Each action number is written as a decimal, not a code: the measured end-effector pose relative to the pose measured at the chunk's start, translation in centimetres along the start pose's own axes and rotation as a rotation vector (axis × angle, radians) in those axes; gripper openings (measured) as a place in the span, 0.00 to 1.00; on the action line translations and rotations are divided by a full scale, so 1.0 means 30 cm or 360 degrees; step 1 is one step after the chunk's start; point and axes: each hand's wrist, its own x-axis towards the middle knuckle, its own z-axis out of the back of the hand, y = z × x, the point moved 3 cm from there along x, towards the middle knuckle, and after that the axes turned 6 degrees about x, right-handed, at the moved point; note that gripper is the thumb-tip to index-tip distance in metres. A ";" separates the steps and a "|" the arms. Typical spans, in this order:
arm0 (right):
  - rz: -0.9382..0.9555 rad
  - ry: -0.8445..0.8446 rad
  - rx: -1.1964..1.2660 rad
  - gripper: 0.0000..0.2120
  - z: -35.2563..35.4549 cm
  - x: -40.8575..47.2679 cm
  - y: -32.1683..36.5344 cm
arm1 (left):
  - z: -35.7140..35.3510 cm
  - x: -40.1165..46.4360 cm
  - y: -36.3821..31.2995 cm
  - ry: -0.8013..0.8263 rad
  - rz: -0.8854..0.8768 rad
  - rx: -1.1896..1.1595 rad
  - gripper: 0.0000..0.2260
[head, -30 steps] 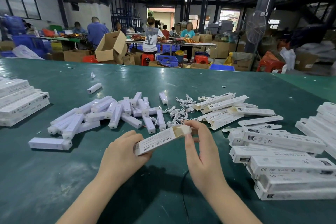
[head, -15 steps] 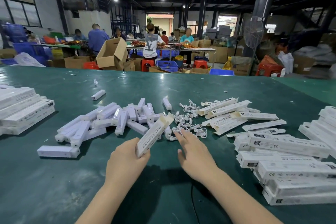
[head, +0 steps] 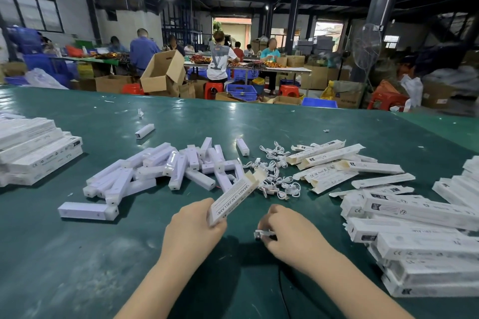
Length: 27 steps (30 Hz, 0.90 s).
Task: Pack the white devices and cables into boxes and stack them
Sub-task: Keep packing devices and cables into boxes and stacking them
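My left hand (head: 193, 230) grips a long white box (head: 233, 197) by its near end; the box points up and away, its far flap open. My right hand (head: 287, 233) pinches a small coiled white cable (head: 263, 233) just above the green table (head: 77, 267). A heap of white devices (head: 166, 171) lies beyond my left hand, with one device (head: 85, 210) apart at the near left. Loose white cables (head: 274, 176) are piled in the middle. Empty flat boxes (head: 329, 160) lie right of the cables.
Stacked boxes stand at the left edge (head: 39, 153) and at the right (head: 425, 241). A single device (head: 144, 131) lies farther back. A black cord (head: 282, 290) runs between my forearms. Beyond the table, several people work at other tables among cardboard cartons (head: 163, 71).
My right hand reached out to the cable pile, then drew back toward me with one coiled cable. My left hand kept the box, tilting its open end away.
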 end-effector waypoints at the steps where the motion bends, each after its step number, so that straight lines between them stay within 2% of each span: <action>1: 0.0009 -0.0007 0.0043 0.11 -0.003 -0.018 -0.002 | -0.002 -0.002 -0.004 0.0041 0.0011 -0.0080 0.09; 4: 0.0107 -0.0078 0.0317 0.11 -0.007 -0.069 -0.003 | -0.006 -0.005 -0.029 0.0297 0.0139 -0.0736 0.05; 7: 0.0319 -0.0364 0.0718 0.11 0.017 -0.111 0.028 | -0.005 -0.017 -0.059 0.0594 0.0239 -0.1219 0.02; 11: 0.0512 -0.0787 0.1023 0.16 0.057 -0.149 0.049 | -0.013 -0.032 -0.065 0.0924 0.0284 -0.1339 0.05; 14: 0.0536 -0.0867 0.1096 0.19 0.064 -0.167 0.053 | -0.019 -0.044 -0.076 0.1114 0.0244 -0.1401 0.04; 19: 0.0576 -0.0986 0.1025 0.20 0.063 -0.185 0.057 | -0.033 -0.057 -0.091 0.1237 0.0236 -0.1596 0.12; 23: 0.0554 -0.0970 0.1034 0.25 0.061 -0.191 0.064 | -0.036 -0.063 -0.096 0.1204 0.0165 -0.1580 0.09; 27: 0.0590 -0.0526 0.1035 0.28 0.033 -0.189 0.091 | -0.041 -0.059 -0.091 0.1128 0.0187 -0.1524 0.13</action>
